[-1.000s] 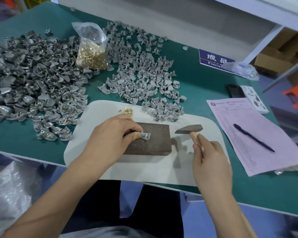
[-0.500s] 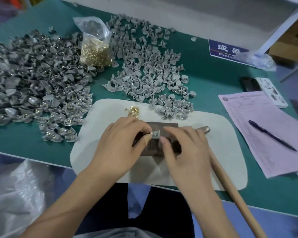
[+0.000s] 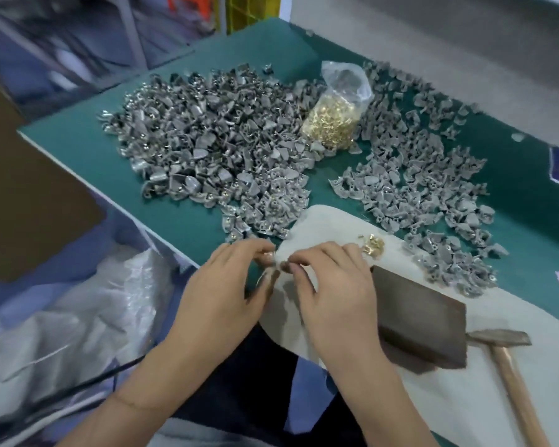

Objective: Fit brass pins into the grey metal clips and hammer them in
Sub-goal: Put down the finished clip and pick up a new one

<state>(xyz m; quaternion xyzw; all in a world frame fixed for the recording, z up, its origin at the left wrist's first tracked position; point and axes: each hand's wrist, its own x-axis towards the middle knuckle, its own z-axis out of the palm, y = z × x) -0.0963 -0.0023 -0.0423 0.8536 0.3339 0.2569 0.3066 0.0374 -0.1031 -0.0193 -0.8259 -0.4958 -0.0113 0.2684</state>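
Observation:
My left hand (image 3: pixel 226 285) and my right hand (image 3: pixel 333 285) meet fingertip to fingertip over the left edge of the white mat (image 3: pixel 449 375). Between them sits a small grey clip (image 3: pixel 269 255) with a brass glint, pinched by the left fingers; the right fingertips touch it, though blur hides the exact grip. A few loose brass pins (image 3: pixel 373 246) lie on the mat just right of my right hand. The dark brown block (image 3: pixel 423 321) rests on the mat, and the hammer (image 3: pixel 510 369) lies beside it at the right.
A big heap of grey clips (image 3: pixel 213 156) covers the green table's left; a thinner spread of clips (image 3: pixel 426 175) lies right. A clear bag of brass pins (image 3: pixel 333 121) stands between them. A clear plastic sack (image 3: pixel 62 333) hangs below the table's left edge.
The right hand let go of the hammer, which now lies on the mat. Both hands carried the clip off the block to the mat's left edge. The view swung left.

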